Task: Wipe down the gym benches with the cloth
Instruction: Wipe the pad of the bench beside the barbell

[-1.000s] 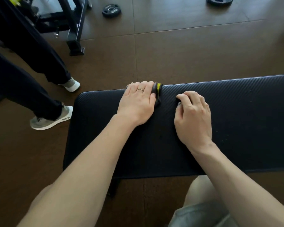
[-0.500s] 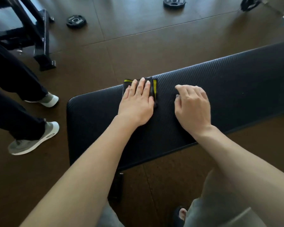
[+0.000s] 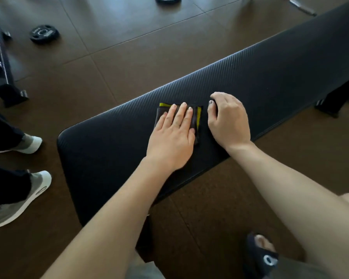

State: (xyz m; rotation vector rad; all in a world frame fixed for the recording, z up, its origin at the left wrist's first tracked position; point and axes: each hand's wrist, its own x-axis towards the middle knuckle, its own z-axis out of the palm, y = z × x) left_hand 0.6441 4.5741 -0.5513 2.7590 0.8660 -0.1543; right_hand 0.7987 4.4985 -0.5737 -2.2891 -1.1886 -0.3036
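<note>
My left hand [image 3: 172, 135] lies flat on the cloth [image 3: 197, 121], fingers straight & together, pressing it onto the counter [image 3: 101, 156], not gripping. Cloth is dark, black or near it, folded into a small rough square w/ a yellow-green band along its right edge & a bit of the same colour at the top left corner. Most of it is hidden under my palm; only the far edge & right strip show. It sits abt mid-width of the pad, nearer the pad's rounded left end.

My right hand [image 3: 228, 119] rests on the counter just beside the cloth's right edge, fingers curled under, knuckles up, holding nothing. Thumb is close to the yellow band; can't tell if it touches.

Counter pad is black w/ a fine ribbed texture, running diagonally to the upper right.

Floor [image 3: 129, 57] is brown tiles. Two weight plates [image 3: 44, 34] lie on it further off. Another person's grey & white sneakers [image 3: 18, 200] stand to the left. My foot in a dark slide [image 3: 262, 256] is at bottom right.
</note>
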